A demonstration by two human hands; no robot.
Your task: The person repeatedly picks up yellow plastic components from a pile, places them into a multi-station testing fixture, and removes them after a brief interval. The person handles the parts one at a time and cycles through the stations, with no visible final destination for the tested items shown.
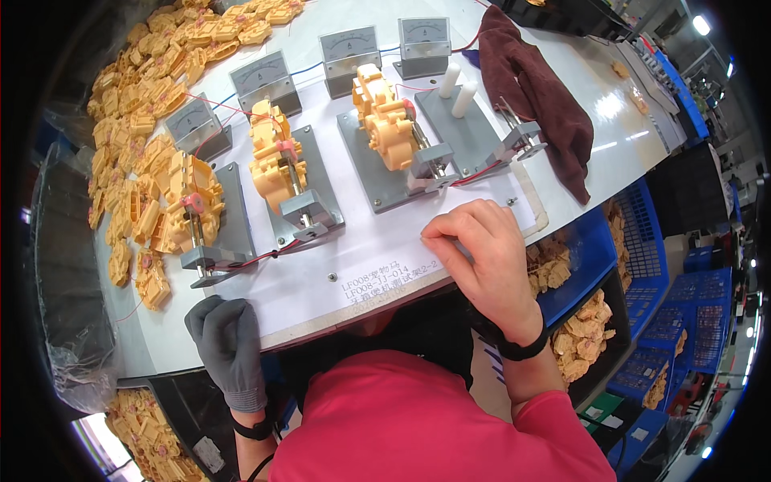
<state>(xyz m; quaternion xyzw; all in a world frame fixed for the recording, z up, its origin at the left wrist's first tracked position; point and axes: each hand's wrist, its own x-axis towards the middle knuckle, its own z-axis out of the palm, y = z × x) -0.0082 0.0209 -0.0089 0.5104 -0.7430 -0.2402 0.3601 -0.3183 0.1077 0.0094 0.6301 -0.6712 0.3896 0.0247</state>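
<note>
My left hand, in a grey glove, rests at the table's front edge with its fingers curled in and nothing visible in them. Bare and closed, my right hand hovers over the front of a white sheet, thumb against the fingers. Ahead, yellow plastic gear housings sit on grey test fixtures: one at the left, one in the middle, and one further right. Metal clamps hold shafts against them. The rightmost grey fixture bears two white pegs and no housing.
Several analogue meters stand behind the fixtures, joined by wires. A heap of yellow housings covers the table's left side. A maroon cloth lies at the right. Blue crates and a box of housings stand below, right.
</note>
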